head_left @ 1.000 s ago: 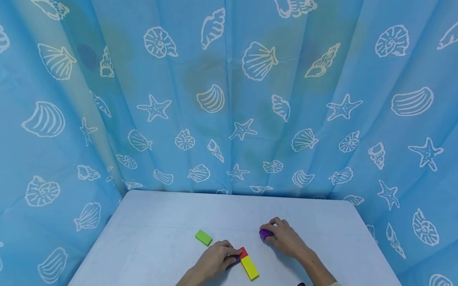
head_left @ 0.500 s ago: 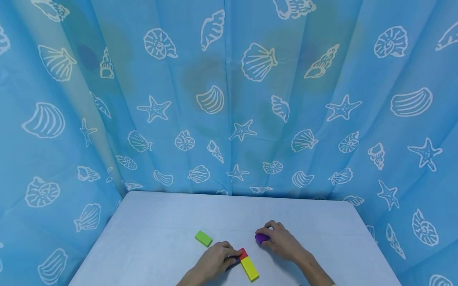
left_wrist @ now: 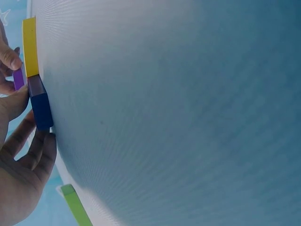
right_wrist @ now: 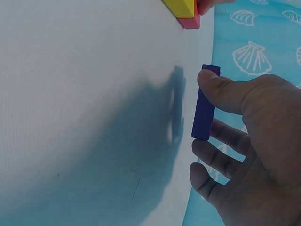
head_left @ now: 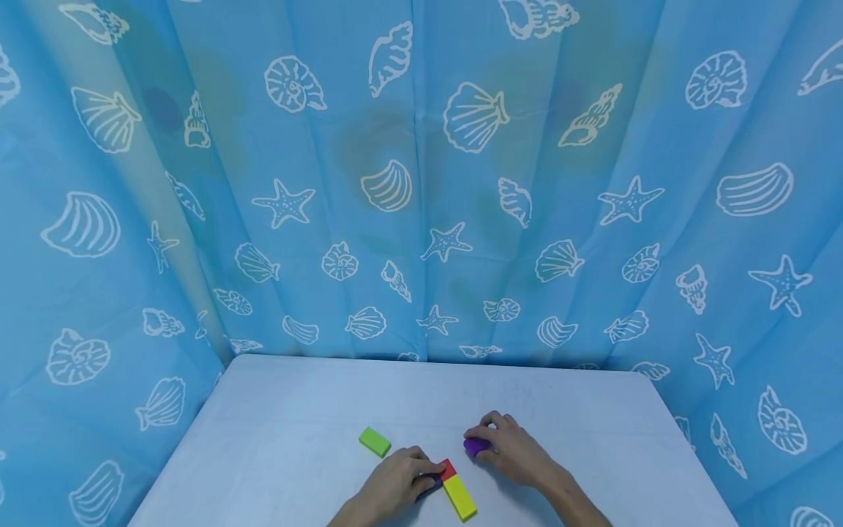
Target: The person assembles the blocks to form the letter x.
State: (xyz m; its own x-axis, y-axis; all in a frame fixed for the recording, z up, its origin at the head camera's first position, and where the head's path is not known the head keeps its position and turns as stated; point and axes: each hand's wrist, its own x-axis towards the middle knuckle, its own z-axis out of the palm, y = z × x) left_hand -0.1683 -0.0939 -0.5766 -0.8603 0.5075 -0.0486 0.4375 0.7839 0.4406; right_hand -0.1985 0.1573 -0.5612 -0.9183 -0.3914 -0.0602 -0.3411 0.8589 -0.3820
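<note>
A dark blue block (head_left: 430,486) lies under my left hand (head_left: 395,479), held between the thumb and fingers. Its end meets the red block (head_left: 448,469), and my left index fingertip touches the red one. A long yellow block (head_left: 459,498) continues from the red block toward the near side. My right hand (head_left: 516,454) pinches a purple block (head_left: 476,446) to the right of these blocks. In the right wrist view the purple block (right_wrist: 205,103) sits between thumb and fingers, with a shadow on the table. The dark blue block (left_wrist: 41,110) shows its side in the left wrist view.
A green block (head_left: 375,442) lies apart on the white table (head_left: 296,410), beyond my left hand. Blue curtains (head_left: 421,183) with white shell prints stand behind the table and along both sides.
My right hand has moved left and slightly nearer with the purple block, closing on the red and yellow blocks. The left hand and the blocks at it have stayed in place.
</note>
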